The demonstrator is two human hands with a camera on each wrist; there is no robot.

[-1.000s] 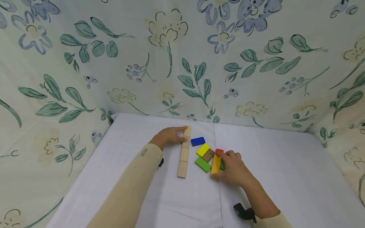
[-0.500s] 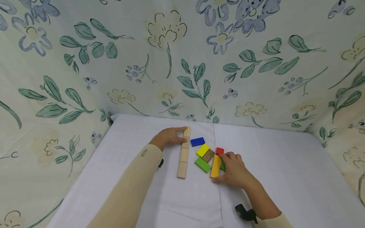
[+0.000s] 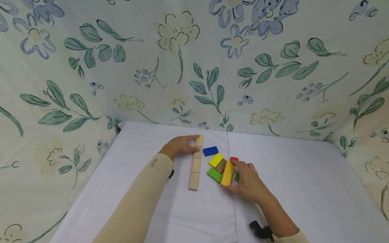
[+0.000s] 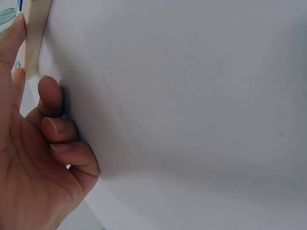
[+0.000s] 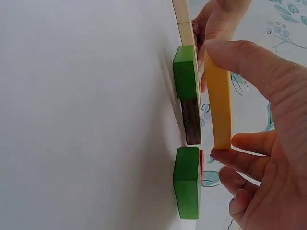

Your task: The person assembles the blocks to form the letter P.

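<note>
My right hand point(image 3: 249, 180) pinches an orange-yellow block point(image 3: 228, 173) by its two ends, thumb on the near end. In the right wrist view this block point(image 5: 219, 103) is raised above the green point(image 5: 186, 72) and dark brown point(image 5: 192, 122) blocks. My left hand point(image 3: 179, 145) holds the far end of a row of plain wooden blocks point(image 3: 196, 165) with thumb and index finger. In the left wrist view those two digits touch a pale block point(image 4: 36, 40), while the other fingers curl against the cloth. The head view shows a red block point(image 3: 234, 158) partly hidden behind my right fingers.
A blue block point(image 3: 210, 151) lies right of the row. Below it, yellow point(image 3: 216, 160), brown point(image 3: 221, 166) and green point(image 3: 214, 175) blocks lie close together. Another green block point(image 3: 237, 177) is mostly hidden by my right hand. White cloth point(image 3: 304, 182) covers the table; a floral curtain point(image 3: 146, 60) hangs behind.
My right hand has lifted the orange-yellow block and moved it slightly left, partly over the brown and green blocks. My left hand keeps its place on the row.
</note>
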